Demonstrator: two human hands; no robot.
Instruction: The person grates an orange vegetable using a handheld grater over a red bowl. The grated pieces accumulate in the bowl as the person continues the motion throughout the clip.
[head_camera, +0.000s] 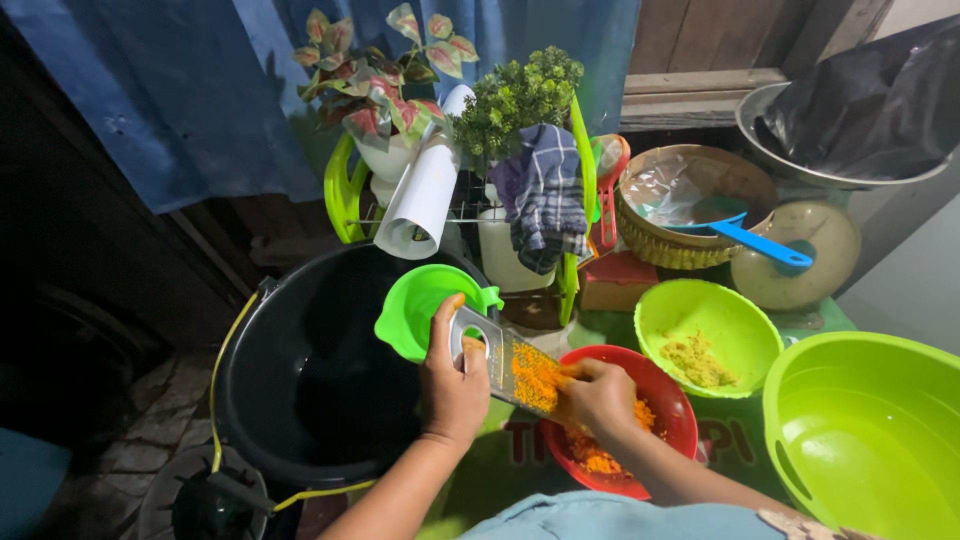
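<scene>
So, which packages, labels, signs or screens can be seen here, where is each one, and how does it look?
Printed table cover: under the bowls, green with large dark red letters, mostly hidden by the red bowl.
Red box: behind the small green bowl, flat, rectangular, like a package; no print can be made out.
Rolled white sheet: leaning in the rack, a tube with only faint marks.
No screens.

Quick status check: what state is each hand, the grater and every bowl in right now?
Left hand: gripping the flat metal grater, tilted.
Right hand: pressing an orange piece on it.
Red round bowl: holds orange gratings.
Small green bowl: some yellow gratings.
Large green basin: empty.
</scene>
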